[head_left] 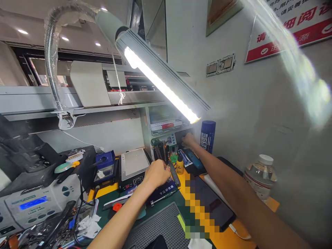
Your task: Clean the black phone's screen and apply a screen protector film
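My left hand is over the workbench with its fingers curled inward. Whatever it may grip is hidden by the fingers. A grey-handled tool lies just to its right, beside a small yellow bottle. My right hand reaches far back to the opening under the shelf, by the blue cylindrical canister. Its fingers are too small and partly hidden to read. Below that wrist lie a blue-and-white packet and a teal tool. A screwdriver-like pen tool rests in front of my left hand.
A lit lamp hangs overhead. On the left are a grey soldering station and a flat heating plate. A dark phone lies under my right forearm; a clear jug stands right. A grey textured mat is in front.
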Tool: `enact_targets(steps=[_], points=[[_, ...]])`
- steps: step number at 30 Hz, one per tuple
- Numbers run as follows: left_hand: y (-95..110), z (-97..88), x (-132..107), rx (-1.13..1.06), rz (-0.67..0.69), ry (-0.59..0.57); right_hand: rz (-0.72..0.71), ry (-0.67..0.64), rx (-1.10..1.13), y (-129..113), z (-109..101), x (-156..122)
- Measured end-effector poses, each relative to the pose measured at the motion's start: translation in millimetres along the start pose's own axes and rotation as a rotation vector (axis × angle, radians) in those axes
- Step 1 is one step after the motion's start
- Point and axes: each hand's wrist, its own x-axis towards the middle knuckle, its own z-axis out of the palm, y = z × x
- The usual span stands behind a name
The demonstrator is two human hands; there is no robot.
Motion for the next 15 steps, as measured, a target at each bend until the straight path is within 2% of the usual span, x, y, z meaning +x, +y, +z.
enact_targets(steps=[4,10,15], points=[[-9.2,-14.0,-19.3,-0.019,0.044,-0.005,0.004,0.011,0.007,1.1,-4.3,-7.8],[-22.2,-27.3,-46.1,-0.062,0.039,-0.019,-0.001,-0.05,0.024,4.1,-8.1,-19.1],[-32.8,-50.6,-71.9,-0.12,0.063,-0.019,-0.025,-0.06,0.041,2.8,-9.8,-27.7]])
